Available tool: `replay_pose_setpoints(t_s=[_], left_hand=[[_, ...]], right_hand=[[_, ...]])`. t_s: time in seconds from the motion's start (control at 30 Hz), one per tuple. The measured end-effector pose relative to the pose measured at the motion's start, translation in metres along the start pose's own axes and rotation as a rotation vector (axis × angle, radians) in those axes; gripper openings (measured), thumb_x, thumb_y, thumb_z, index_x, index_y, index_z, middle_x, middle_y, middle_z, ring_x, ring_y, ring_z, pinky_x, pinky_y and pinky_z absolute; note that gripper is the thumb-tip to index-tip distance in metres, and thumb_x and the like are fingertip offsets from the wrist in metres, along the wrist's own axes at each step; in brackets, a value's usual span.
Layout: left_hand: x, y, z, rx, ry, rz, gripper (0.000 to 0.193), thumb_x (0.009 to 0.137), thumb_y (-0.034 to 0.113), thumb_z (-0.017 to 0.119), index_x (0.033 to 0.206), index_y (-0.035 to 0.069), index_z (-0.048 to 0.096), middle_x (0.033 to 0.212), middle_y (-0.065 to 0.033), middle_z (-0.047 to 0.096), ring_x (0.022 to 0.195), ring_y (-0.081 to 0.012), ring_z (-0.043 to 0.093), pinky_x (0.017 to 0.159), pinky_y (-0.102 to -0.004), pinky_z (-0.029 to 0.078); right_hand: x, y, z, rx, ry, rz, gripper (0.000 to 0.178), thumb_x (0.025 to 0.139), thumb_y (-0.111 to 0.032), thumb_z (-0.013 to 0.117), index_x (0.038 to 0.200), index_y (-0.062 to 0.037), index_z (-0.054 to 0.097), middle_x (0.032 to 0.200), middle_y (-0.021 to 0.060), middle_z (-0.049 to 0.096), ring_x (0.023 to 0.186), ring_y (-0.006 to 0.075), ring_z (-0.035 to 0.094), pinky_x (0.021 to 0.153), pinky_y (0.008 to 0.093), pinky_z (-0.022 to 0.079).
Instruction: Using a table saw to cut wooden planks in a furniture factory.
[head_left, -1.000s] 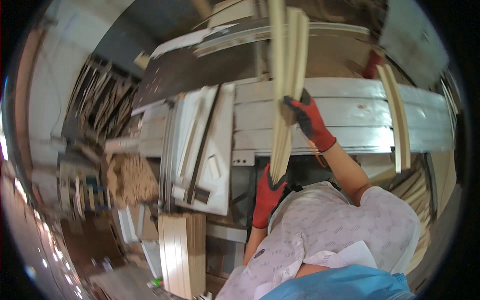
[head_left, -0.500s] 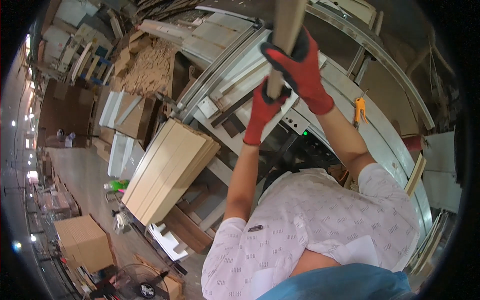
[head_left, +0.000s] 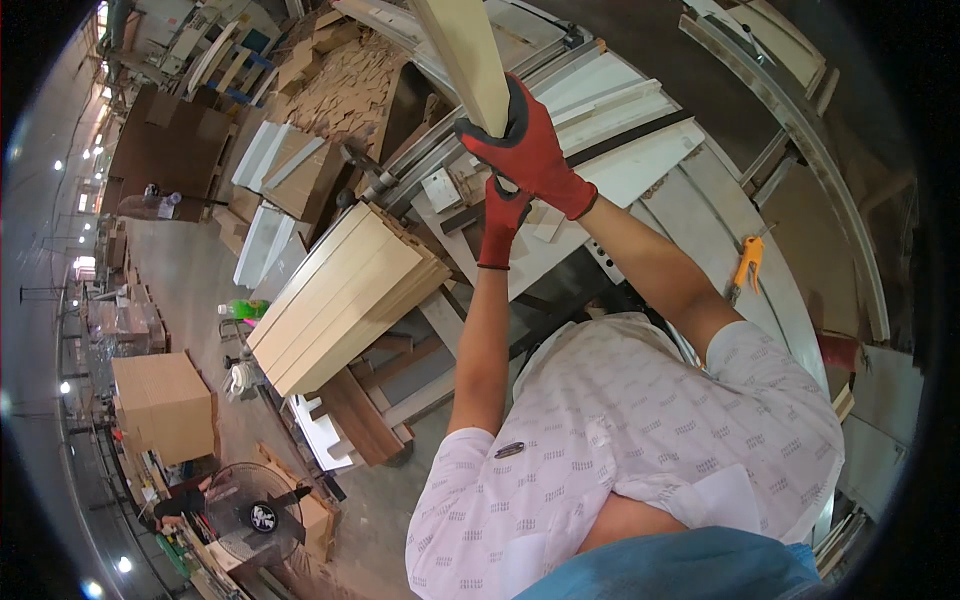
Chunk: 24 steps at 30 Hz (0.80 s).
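A long pale wooden board [head_left: 470, 65] stands up from my hands, its upper end cut off by the top of the view. My right hand [head_left: 532, 148], in a red and black work glove, is closed around it near its lower part. Just below, my left hand [head_left: 502, 218], gloved the same way, is closed at the lower end, which is mostly hidden by the gloves. Both hands are above the white machine table [head_left: 640, 165], on which lie a dark strip [head_left: 640, 138] and light strips.
To the left rests a stack of pale boards [head_left: 340, 300]. An orange air blow gun [head_left: 748, 262] lies at the table's right side. Further left are wrapped white panels [head_left: 275, 160], a green bottle [head_left: 243, 309], a cardboard stack [head_left: 165, 405] and a fan [head_left: 258, 515].
Both hands have moved left with the board, which now leans to the left at its top. My view has shifted, so more of the machine table shows on the right.
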<state>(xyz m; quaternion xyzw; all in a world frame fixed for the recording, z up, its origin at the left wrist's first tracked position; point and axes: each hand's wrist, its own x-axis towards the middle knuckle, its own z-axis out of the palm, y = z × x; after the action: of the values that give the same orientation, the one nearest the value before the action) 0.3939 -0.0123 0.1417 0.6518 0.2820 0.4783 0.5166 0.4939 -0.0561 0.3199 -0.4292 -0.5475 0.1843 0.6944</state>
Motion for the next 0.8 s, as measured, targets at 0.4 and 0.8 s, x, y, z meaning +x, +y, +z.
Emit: replay_pose_setpoints(t_s=[0.4, 0.8], left_hand=[[-0.016, -0.045, 0.013, 0.145, 0.229, -0.294, 0.078, 0.066, 0.025, 0.091, 0.128, 0.000, 0.050, 0.116, -0.0143, 0.064, 0.103, -0.0221, 0.063, 0.088, -0.0365, 0.051], [0.002, 0.028, 0.022, 0.092, 0.117, -0.251, 0.041, 0.086, 0.018, 0.068, 0.121, 0.005, 0.051, 0.103, -0.0086, 0.060, 0.091, -0.0151, 0.058, 0.079, -0.0292, 0.048]], right_hand=[[-0.004, 0.021, -0.075, 0.463, -0.300, 0.170, 0.073, 0.084, -0.020, 0.076, 0.144, -0.0028, 0.037, 0.134, 0.0099, 0.054, 0.117, 0.0166, 0.053, 0.099, 0.0320, 0.043], [0.051, 0.088, -0.222, 0.160, 0.475, -0.001, 0.041, 0.088, -0.010, 0.070, 0.126, 0.0015, 0.060, 0.112, 0.0062, 0.067, 0.097, 0.0123, 0.063, 0.089, 0.0264, 0.048]])
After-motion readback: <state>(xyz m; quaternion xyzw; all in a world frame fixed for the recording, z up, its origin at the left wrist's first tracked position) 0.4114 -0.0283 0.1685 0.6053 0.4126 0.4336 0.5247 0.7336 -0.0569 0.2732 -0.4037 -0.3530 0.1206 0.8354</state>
